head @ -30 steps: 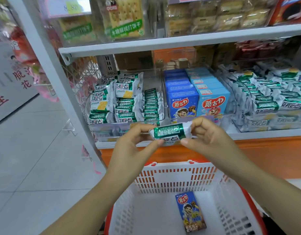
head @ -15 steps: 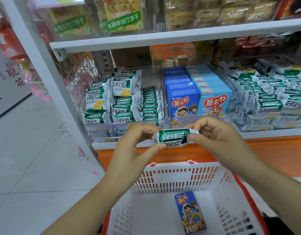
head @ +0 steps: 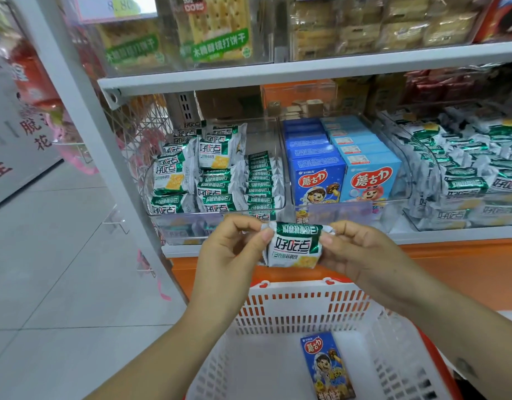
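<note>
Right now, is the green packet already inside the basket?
No, left hand and right hand hold the packet above the basket.

One held packet [head: 292, 246] — one basket [head: 301, 311] — one box [head: 327, 368] inside it.

a small box [head: 327, 368] lies in the basket [head: 301, 310], on its bottom. the snack pack [head: 293, 246] is up above the basket's far wall. the left hand [head: 231, 252] holds the pack's left end and the right hand [head: 361, 255] holds its right end. behind the basket and higher up, a row of boxes [head: 344, 174] stands on the shelf [head: 451, 235]. a heap of packs [head: 211, 174] is behind the basket to the left, a pile of packs [head: 465, 180] behind it to the right.
</note>
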### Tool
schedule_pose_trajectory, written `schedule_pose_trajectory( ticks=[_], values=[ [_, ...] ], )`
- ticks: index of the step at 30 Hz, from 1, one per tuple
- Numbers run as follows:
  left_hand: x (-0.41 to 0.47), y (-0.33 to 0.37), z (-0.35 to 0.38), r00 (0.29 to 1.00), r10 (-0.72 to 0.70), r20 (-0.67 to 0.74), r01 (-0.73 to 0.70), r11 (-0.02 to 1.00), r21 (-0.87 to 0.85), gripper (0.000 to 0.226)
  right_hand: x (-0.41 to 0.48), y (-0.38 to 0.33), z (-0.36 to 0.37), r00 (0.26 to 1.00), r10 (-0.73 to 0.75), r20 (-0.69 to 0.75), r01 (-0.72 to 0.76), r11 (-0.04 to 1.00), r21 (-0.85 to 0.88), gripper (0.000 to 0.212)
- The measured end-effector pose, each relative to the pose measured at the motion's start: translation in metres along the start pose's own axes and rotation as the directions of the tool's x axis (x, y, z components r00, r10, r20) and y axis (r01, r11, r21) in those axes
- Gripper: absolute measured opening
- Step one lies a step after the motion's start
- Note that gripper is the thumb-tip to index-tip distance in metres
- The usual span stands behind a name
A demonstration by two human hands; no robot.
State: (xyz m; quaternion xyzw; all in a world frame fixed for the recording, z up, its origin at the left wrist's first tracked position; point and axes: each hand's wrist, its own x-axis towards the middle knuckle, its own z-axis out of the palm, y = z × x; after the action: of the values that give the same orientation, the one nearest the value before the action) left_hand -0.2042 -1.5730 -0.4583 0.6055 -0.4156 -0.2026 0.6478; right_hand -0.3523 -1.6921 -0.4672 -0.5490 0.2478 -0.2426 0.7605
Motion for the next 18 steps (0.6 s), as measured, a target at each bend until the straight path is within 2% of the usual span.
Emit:
schedule_pose_trajectory(
  ticks=[3, 6, 11, 14, 16, 18],
  values=[
    [0.002, -0.005, -0.002, 0.999, -0.051, -0.018, 0.051, 0.999, -0.007, 0.015, 0.001, 0.0, 0.003, 0.999, 0.031, 0.012, -0.032, 0.993, 0.11, 0.025],
    [0.004, -0.008, -0.001, 0.993, -0.113, -0.029, 0.112, 0.993, -0.048, 0.006, 0.002, -0.001, 0.004, 1.0, 0.018, -0.01, -0.017, 0.996, 0.086, 0.021],
    [0.006, -0.014, 0.001, 0.974, -0.214, -0.071, 0.207, 0.973, -0.104, 0.022, -0.001, -0.001, 0.004, 0.997, -0.053, -0.051, 0.046, 0.989, -0.14, 0.023],
    [0.006, -0.014, 0.003, 0.958, -0.278, -0.073, 0.267, 0.955, -0.133, 0.015, -0.005, -0.002, 0.005, 1.0, -0.027, 0.002, 0.026, 0.957, -0.291, 0.028],
    [0.007, -0.015, 0.003, 0.94, -0.338, -0.04, 0.327, 0.93, -0.166, 0.009, -0.008, -0.003, 0.006, 0.999, -0.039, -0.016, 0.028, 0.904, -0.427, 0.03],
    [0.007, -0.016, 0.004, 0.912, -0.407, 0.053, 0.407, 0.882, -0.239, 0.01, -0.008, -0.005, 0.008, 0.994, -0.083, -0.069, 0.038, 0.866, -0.498, 0.024]
  ],
)
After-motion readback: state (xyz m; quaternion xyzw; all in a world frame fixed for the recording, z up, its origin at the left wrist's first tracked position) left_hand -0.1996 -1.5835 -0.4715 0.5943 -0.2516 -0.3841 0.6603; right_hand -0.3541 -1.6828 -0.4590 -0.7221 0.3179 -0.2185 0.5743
